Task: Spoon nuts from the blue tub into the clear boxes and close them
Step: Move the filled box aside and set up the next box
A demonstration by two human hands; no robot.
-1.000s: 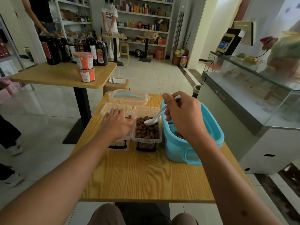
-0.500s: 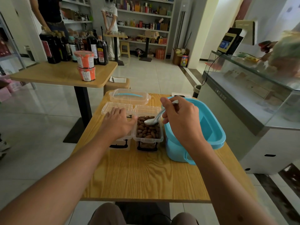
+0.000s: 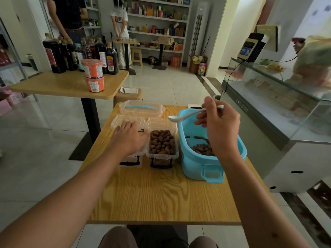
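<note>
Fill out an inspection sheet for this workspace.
Surface: light wooden table, sound.
Job's things: blue plastic tub holding few brown nuts; right clear box nearly full, lid open; left clear box under a hand; white spoon empty.
Clutter: clear lid with blue handle at the far edge.
Hands: left hand flat on the box; right hand grips the spoon.
Cables: black cable on the glass counter.
Surroundings: second wooden table with dark bottles, stocked shelves, two people standing.
</note>
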